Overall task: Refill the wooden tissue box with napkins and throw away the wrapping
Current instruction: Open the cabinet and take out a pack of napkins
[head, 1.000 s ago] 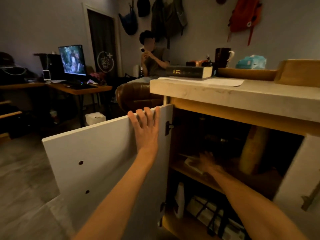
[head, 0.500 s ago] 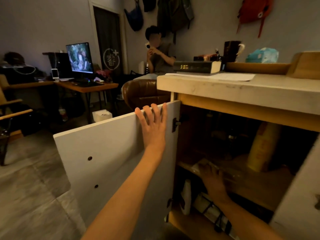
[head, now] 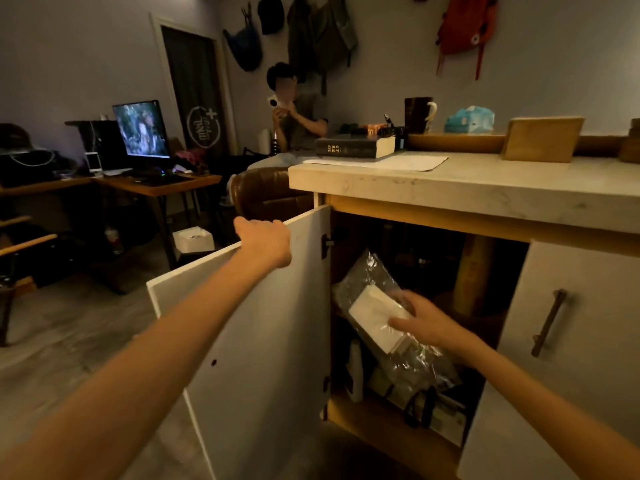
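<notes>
My right hand (head: 427,323) grips a clear plastic pack of white napkins (head: 375,315) at the mouth of the open cabinet, held tilted in front of the shelves. The loose wrapping (head: 369,271) sticks up and hangs down around the stack. My left hand (head: 265,240) is curled over the top edge of the open white cabinet door (head: 263,341). The wooden tissue box (head: 542,138) stands on the pale countertop (head: 485,188) at the back right, above the cabinet.
A closed white door with a dark handle (head: 549,322) is right of the opening. Inside are a tall roll (head: 472,275) and packages on the lower shelf (head: 433,407). A thick book (head: 353,147), mug (head: 419,114) and blue tissue pack (head: 469,120) sit on the counter. A person (head: 298,112) sits beyond.
My right hand took hold of the napkin pack on the shelf and drew it out toward the cabinet opening. My left hand shifted from flat on the door to curled over its top edge.
</notes>
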